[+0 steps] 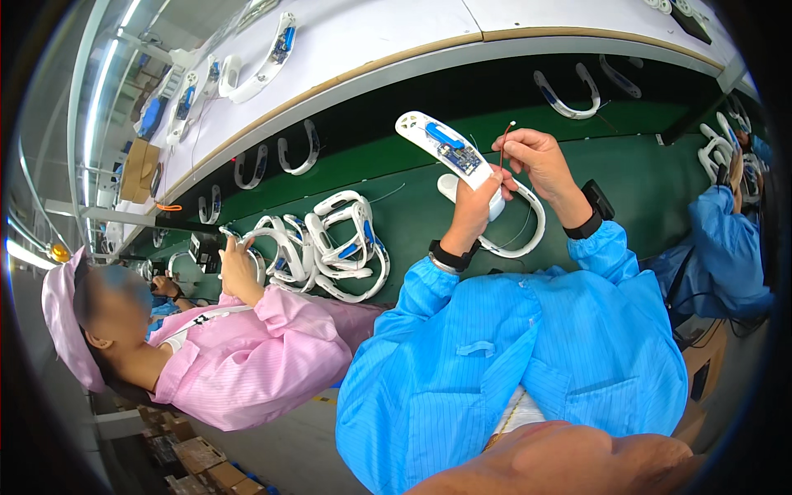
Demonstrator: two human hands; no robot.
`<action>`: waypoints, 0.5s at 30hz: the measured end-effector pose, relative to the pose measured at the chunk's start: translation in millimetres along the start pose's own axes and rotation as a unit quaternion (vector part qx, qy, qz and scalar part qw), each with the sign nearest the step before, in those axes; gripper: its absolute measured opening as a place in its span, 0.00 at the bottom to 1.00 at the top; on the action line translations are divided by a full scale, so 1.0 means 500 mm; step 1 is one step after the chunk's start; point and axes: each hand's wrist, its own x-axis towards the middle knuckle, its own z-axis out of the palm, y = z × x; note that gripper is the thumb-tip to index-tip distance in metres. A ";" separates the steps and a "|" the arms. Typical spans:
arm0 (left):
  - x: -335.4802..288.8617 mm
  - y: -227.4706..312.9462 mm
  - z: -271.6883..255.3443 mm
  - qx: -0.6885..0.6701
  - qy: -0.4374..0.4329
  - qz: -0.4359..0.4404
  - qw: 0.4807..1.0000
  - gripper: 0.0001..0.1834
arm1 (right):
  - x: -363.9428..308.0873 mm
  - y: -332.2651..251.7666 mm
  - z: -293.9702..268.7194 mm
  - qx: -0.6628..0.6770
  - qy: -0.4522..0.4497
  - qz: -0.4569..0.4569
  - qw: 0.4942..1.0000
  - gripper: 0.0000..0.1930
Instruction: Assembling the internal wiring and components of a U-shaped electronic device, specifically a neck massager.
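Observation:
My left hand [472,213] is closed round the lower part of a white curved housing [412,125], which it holds tilted above the green bench. Set in the housing's open face are a blue cell-like block [445,134] and a small blue circuit board [462,158]. Just to the right, my right hand [538,162] pinches a thin dark red wire [502,148] with a small pale connector at its top end. The wire's lower end reaches toward my left fingers; where it joins is hidden. Behind and below my hands shows a white curved band [538,235].
White curved housings [342,239] lie piled at the left, beside a co-worker in pink [256,355]. Another worker in blue [714,247] sits at the right. More housings [569,99] lie along the green bench [610,169], under a raised white shelf [396,33].

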 end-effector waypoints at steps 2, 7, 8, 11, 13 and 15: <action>0.003 -0.007 -0.001 -0.002 -0.008 -0.006 1.000 0.09 | -0.005 -0.007 0.004 -0.031 0.003 -0.023 0.999 0.05; 0.010 -0.001 -0.002 -0.021 -0.027 0.022 0.999 0.19 | -0.018 -0.045 -0.003 0.009 0.019 0.018 1.000 0.06; 0.012 0.003 -0.007 -0.064 -0.007 0.039 0.997 0.24 | -0.024 -0.052 -0.011 -0.036 0.020 0.044 0.998 0.06; 0.029 0.007 -0.024 -0.085 0.050 0.035 0.995 0.38 | -0.051 -0.060 -0.009 -0.160 -0.021 0.096 0.982 0.07; 0.035 0.004 -0.043 -0.202 0.037 0.020 0.978 0.38 | -0.072 -0.059 0.016 -0.229 -0.026 0.110 0.967 0.08; 0.036 0.007 -0.049 -0.225 0.035 0.010 0.974 0.38 | -0.084 -0.034 0.023 -0.213 -0.043 0.098 0.971 0.08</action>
